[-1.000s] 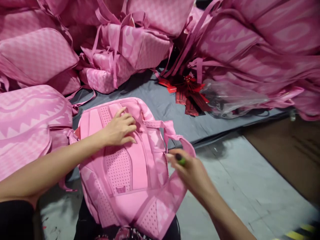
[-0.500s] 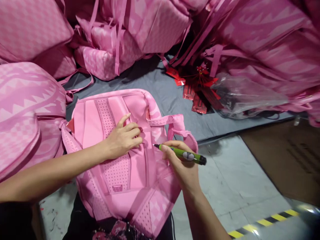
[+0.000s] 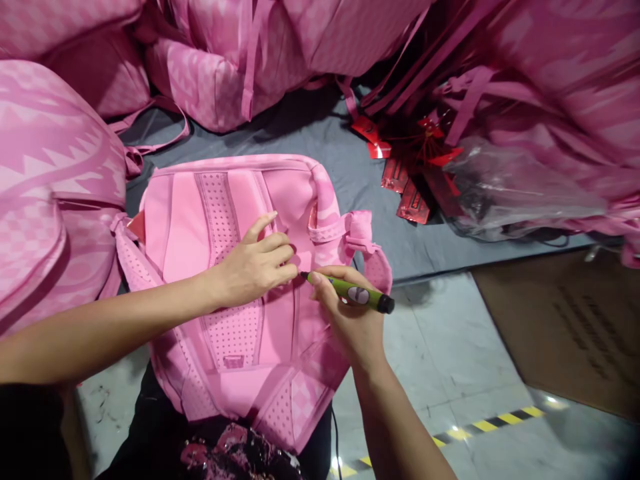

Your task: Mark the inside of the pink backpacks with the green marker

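Observation:
A pink backpack (image 3: 240, 380) leans over the lap and table edge, its padded back panel with dotted mesh strips facing up. My left hand (image 3: 255, 267) rests on that panel, its fingers curled and closed on the fabric near the right-hand seam; the fingertips are partly hidden. Between the thumb and fingers of my right hand (image 3: 355, 327) is a green marker pen (image 3: 347, 288) with a black end. Its dark tip points left, right beside my left fingertips and at the pink fabric. Whether the tip touches the fabric I cannot tell.
More pink backpacks (image 3: 60, 180) crowd the left and back of the grey-covered table (image 3: 350, 173). Red tags (image 3: 414, 202) lie beside a clear plastic bag (image 3: 525, 187) on the right. A brown cardboard box (image 3: 560, 320) stands on the floor beyond yellow-black tape (image 3: 485, 425).
The marker tip has come left and slightly up, closer to my left fingertips. My left hand keeps its place on the backpack. The whole view has shifted a little.

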`<state>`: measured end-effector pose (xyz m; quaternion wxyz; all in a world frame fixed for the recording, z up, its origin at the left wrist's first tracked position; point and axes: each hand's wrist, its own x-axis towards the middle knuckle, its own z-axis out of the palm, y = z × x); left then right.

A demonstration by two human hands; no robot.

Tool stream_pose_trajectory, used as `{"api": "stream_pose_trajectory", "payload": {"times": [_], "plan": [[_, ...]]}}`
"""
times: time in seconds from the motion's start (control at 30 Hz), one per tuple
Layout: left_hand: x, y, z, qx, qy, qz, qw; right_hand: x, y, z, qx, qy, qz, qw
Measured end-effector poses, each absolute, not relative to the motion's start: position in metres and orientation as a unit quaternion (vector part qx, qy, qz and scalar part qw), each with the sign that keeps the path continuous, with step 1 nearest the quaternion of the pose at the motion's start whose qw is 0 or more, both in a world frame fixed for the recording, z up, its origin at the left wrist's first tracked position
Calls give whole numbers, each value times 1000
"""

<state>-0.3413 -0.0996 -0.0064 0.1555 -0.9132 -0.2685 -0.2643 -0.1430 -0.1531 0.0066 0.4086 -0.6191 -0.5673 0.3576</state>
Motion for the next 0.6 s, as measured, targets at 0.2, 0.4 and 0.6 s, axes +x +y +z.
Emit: {"api": "stream_pose_trajectory", "payload": {"times": [0.2, 0.4, 0.6], "plan": [[-340, -100, -6, -910, -272, -268, 163, -145, -155, 4, -617, -523, 400, 431], [-340, -102, -5, -909, -275, -273, 156, -147, -153, 7, -619, -508, 403, 442], [-339, -102, -5, -904, -269, -289, 164, -148, -151, 9, -637, -538, 344, 431]]}}
